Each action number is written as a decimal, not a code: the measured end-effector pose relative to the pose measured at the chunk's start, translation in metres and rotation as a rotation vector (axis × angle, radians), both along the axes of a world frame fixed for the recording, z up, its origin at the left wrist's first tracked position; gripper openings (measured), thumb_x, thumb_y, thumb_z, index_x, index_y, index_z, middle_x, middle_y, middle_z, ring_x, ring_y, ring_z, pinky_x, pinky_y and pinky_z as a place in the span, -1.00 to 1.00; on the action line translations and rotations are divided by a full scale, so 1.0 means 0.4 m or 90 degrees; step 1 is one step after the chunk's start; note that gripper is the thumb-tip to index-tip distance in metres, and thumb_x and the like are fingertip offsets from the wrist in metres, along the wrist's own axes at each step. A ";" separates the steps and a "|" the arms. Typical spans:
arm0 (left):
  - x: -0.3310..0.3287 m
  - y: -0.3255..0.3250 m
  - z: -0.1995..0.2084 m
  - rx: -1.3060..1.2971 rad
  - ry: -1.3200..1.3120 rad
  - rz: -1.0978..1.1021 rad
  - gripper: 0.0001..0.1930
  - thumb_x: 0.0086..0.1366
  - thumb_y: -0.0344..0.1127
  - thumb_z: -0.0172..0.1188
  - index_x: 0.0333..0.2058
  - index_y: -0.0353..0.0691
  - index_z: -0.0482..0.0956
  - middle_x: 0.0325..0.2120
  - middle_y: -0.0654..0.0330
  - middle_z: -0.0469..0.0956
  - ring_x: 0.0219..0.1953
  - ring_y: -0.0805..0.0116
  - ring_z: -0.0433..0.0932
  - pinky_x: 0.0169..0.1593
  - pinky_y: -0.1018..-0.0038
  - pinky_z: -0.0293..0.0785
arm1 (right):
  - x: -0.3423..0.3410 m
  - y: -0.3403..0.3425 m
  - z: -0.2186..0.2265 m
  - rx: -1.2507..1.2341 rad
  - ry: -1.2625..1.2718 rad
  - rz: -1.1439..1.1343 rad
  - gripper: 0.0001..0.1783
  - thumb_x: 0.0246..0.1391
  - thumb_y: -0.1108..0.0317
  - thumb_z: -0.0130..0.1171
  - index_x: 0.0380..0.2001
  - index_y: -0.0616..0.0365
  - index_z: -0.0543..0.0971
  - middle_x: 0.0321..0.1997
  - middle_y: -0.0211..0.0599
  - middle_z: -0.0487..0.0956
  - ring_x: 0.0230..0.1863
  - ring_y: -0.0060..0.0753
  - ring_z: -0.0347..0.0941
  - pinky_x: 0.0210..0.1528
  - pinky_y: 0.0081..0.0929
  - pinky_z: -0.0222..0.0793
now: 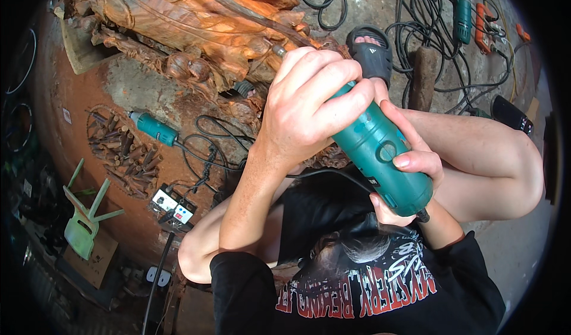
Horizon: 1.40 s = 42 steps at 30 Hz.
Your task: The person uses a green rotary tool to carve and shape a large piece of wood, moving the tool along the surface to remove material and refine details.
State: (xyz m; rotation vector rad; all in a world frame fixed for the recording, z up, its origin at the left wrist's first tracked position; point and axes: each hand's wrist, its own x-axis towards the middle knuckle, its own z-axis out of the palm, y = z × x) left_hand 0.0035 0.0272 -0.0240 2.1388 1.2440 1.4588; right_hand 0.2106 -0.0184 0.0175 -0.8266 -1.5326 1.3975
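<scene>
Both my hands hold a green, cylindrical die grinder (pixel 383 156), tilted with its tip toward the upper left. My left hand (pixel 312 100) is closed around its front end. My right hand (pixel 419 156) grips the rear body from the right and below, close to where the cord leaves. A small metal tip (pixel 278 50) shows past my left knuckles, at the orange-brown carved wood piece (pixel 220 31); whether it touches the wood cannot be made out. My left fingers hide the grinder's neck.
A second green grinder (pixel 156 128) lies left beside a pile of burrs (pixel 131 156). Below it are a control box (pixel 172 207) and a green stool (pixel 83 228). Tangled black cords (pixel 416 31), another grinder (pixel 463 16), an orange power strip (pixel 480 28) and a wooden block (pixel 424 79) lie upper right.
</scene>
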 end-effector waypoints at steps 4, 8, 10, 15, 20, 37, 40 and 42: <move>0.002 0.006 -0.002 0.014 -0.011 -0.004 -0.68 -0.16 -0.32 0.41 -0.34 -0.24 0.69 -0.37 0.11 0.63 -0.30 0.08 0.66 -0.19 0.23 0.58 | 0.028 -0.005 -0.015 0.003 -0.009 0.039 -0.49 -0.02 0.43 0.56 -0.02 0.07 0.54 0.37 0.69 0.33 0.38 0.52 0.39 0.32 0.03 0.44; 0.005 -0.004 0.012 0.013 0.010 -0.018 -0.67 -0.16 -0.30 0.41 -0.33 -0.23 0.69 -0.36 0.11 0.64 -0.29 0.09 0.67 -0.17 0.22 0.59 | 0.032 -0.015 0.004 0.016 -0.042 0.039 -0.34 -0.16 0.38 0.61 0.03 0.04 0.49 0.37 0.68 0.32 0.37 0.53 0.40 0.29 0.02 0.47; 0.007 -0.009 0.016 0.045 0.022 -0.025 -0.69 -0.12 -0.30 0.40 -0.32 -0.22 0.69 -0.35 0.11 0.65 -0.30 0.12 0.68 -0.20 0.24 0.62 | 0.044 -0.020 0.021 0.027 -0.065 0.057 -0.30 -0.16 0.36 0.62 0.06 0.02 0.47 0.38 0.67 0.32 0.36 0.54 0.41 0.27 0.01 0.48; 0.008 -0.046 0.039 0.086 0.018 -0.036 -0.69 -0.07 -0.34 0.38 -0.27 -0.20 0.68 -0.35 0.11 0.65 -0.32 0.14 0.67 -0.26 0.29 0.63 | 0.062 -0.030 0.065 0.029 -0.085 0.114 -0.18 -0.16 0.29 0.66 0.16 -0.02 0.41 0.39 0.66 0.29 0.38 0.56 0.37 0.31 0.08 0.43; -0.002 -0.062 0.042 0.129 0.021 -0.009 -0.66 -0.05 -0.36 0.38 -0.21 -0.20 0.67 -0.30 0.10 0.66 -0.30 0.15 0.66 -0.26 0.30 0.63 | 0.032 -0.052 0.059 -0.006 0.026 0.116 0.06 -0.12 0.12 0.67 0.37 -0.04 0.23 0.47 0.71 0.10 0.53 0.59 0.08 0.47 0.24 0.18; -0.050 -0.043 0.037 0.087 0.022 0.003 -0.66 -0.15 -0.37 0.36 -0.28 -0.25 0.69 -0.32 0.12 0.64 -0.30 0.16 0.65 -0.26 0.31 0.60 | 0.011 0.007 0.025 0.112 -0.043 0.125 -0.31 -0.20 0.35 0.56 0.07 0.16 0.53 0.31 0.82 0.32 0.41 0.57 0.34 0.35 0.11 0.37; -0.059 -0.040 0.035 0.073 0.015 0.005 -0.65 -0.15 -0.36 0.37 -0.28 -0.25 0.70 -0.33 0.12 0.63 -0.31 0.16 0.65 -0.27 0.31 0.60 | -0.006 0.028 0.031 0.085 -0.027 0.127 -0.33 -0.22 0.37 0.54 0.05 0.17 0.54 0.29 0.82 0.34 0.38 0.58 0.37 0.35 0.13 0.37; -0.062 -0.040 0.034 0.063 0.013 0.008 -0.65 -0.15 -0.36 0.37 -0.28 -0.25 0.70 -0.33 0.12 0.63 -0.31 0.16 0.65 -0.27 0.31 0.60 | -0.011 0.034 0.036 0.083 -0.032 0.121 -0.34 -0.22 0.38 0.53 0.04 0.18 0.54 0.27 0.82 0.36 0.38 0.58 0.37 0.35 0.13 0.37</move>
